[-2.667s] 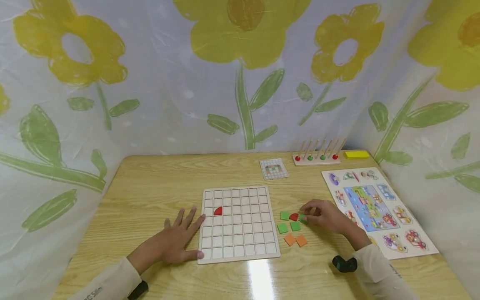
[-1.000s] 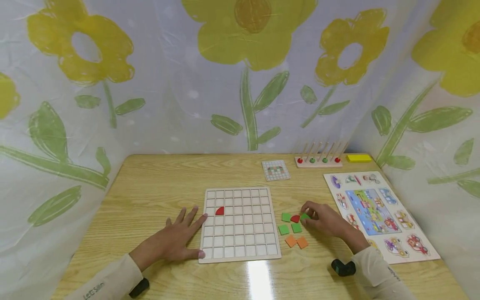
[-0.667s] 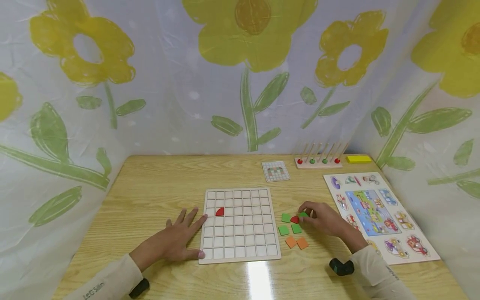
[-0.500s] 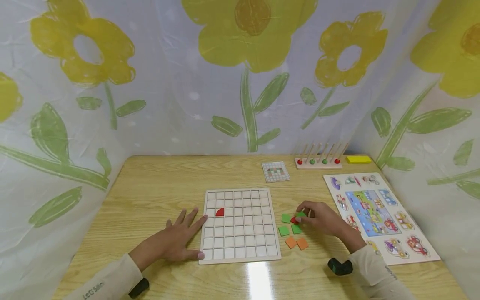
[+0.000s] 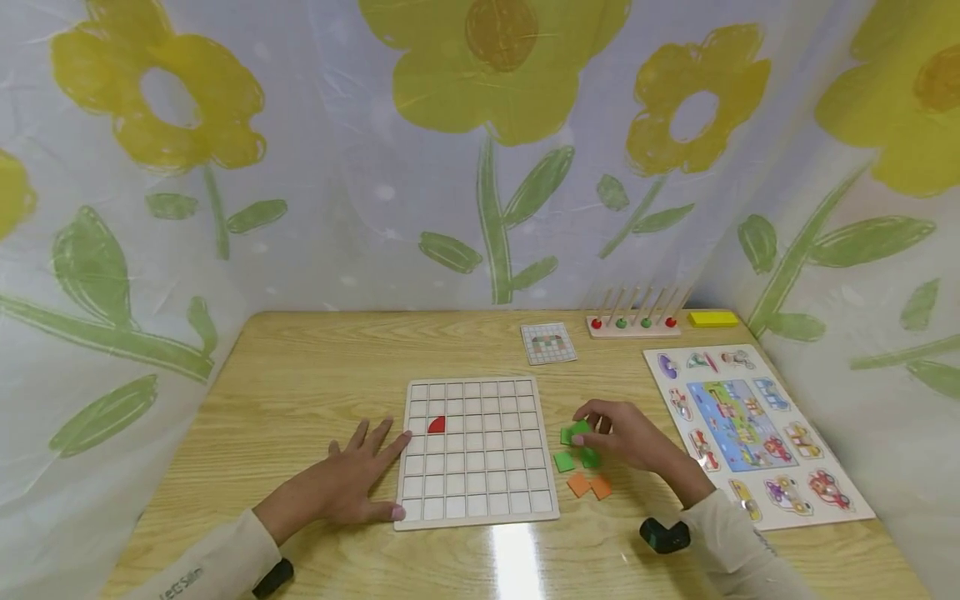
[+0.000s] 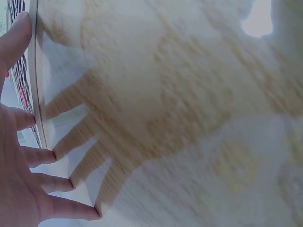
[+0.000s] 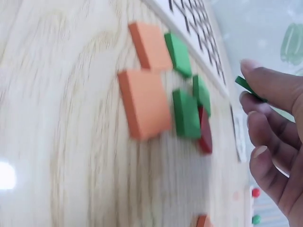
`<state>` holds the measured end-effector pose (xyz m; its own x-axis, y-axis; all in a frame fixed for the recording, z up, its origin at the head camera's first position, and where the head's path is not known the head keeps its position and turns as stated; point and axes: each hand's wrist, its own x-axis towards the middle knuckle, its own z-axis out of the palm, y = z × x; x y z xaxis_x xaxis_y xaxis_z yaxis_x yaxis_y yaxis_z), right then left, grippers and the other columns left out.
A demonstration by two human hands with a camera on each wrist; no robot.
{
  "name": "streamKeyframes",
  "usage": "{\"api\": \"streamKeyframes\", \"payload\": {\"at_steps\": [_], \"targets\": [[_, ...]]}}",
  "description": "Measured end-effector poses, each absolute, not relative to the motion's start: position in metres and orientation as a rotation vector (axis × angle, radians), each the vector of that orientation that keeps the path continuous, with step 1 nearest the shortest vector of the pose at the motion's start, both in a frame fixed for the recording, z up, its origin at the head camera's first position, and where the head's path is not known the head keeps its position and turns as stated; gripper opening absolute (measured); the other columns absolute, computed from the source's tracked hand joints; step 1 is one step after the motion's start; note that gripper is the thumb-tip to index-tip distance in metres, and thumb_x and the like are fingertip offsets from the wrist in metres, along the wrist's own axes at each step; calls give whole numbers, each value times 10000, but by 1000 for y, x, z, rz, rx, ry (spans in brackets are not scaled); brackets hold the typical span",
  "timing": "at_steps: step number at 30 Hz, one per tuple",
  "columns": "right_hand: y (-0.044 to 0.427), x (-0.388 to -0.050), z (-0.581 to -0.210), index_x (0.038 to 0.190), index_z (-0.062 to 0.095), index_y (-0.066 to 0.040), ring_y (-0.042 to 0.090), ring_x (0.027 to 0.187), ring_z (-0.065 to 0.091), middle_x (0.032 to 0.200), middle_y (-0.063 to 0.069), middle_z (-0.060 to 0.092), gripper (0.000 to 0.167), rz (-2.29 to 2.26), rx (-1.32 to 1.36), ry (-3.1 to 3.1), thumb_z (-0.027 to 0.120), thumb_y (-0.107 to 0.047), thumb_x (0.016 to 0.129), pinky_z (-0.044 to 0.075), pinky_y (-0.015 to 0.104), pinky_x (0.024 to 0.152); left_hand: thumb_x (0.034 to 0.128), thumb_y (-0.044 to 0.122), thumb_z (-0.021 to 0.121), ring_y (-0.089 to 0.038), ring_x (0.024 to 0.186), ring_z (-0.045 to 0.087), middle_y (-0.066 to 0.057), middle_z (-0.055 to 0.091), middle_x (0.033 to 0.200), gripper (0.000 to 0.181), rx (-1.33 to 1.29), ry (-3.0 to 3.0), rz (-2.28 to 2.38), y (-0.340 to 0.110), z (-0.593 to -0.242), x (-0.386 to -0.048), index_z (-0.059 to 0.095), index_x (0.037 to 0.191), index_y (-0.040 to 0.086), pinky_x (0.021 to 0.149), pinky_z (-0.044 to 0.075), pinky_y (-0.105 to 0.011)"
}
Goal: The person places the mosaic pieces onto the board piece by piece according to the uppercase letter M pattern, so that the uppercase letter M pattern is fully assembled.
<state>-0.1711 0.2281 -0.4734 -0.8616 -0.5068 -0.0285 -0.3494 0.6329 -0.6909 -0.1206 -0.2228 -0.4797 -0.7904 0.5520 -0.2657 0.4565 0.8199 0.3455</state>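
Note:
My right hand (image 5: pixel 618 433) pinches a green square tile (image 7: pixel 246 86) between thumb and fingers, raised above the table. Below it lie green tiles (image 5: pixel 564 462), a red quarter-circle tile (image 7: pixel 205 132) and orange square tiles (image 5: pixel 578 484). From the head view my hand and the lifted tile hide that red piece. My left hand (image 5: pixel 345 482) rests spread with straight fingers, thumb and forefinger touching the left edge of a wooden grid board (image 5: pixel 480 523). One red quarter-circle tile (image 5: pixel 437 425) sits in a cell toward the board's upper left.
Behind the board lies a small pattern card (image 5: pixel 550 343). A peg stand (image 5: pixel 633 327) with red and green beads is at the back, beside a yellow block (image 5: pixel 713 319). A picture puzzle board (image 5: pixel 757 417) lies at the right. A flower-printed curtain (image 5: pixel 337 208) surrounds the table.
My right hand has taken up the green tile at the right of the pile and carried it leftward over the other tiles. My left hand has stayed at the board's edge.

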Motion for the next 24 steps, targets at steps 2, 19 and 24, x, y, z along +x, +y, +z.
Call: {"api": "streamKeyframes", "payload": {"at_steps": [2, 19, 24], "targets": [[223, -170, -470, 1126, 699, -92, 61, 700, 563, 889, -23, 637, 271, -1053, -703, 2636, 739, -271, 926, 489, 242, 608, 852, 748, 589, -634, 1442, 149, -286, 120, 1646, 1059, 764, 2648, 367, -223, -480, -121, 201, 1616, 126, 914, 253, -876], [192, -175, -466, 1145, 698, -76, 86, 696, 590, 888, -4, 639, 256, -1148, -772, 2546, 733, -218, 934, 498, 244, 594, 849, 759, 578, -632, 1445, 136, -282, 101, 1651, 1072, 761, 2641, 349, -223, -481, -120, 182, 1620, 129, 915, 255, -874], [187, -176, -466, 1148, 705, -86, 89, 705, 594, 902, 7, 641, 249, -1156, -755, 2538, 738, -201, 930, 497, 243, 596, 854, 756, 575, -629, 1449, 131, -278, 92, 1654, 1068, 759, 2637, 346, -223, -480, -121, 174, 1622, 132, 921, 248, -874]]}}
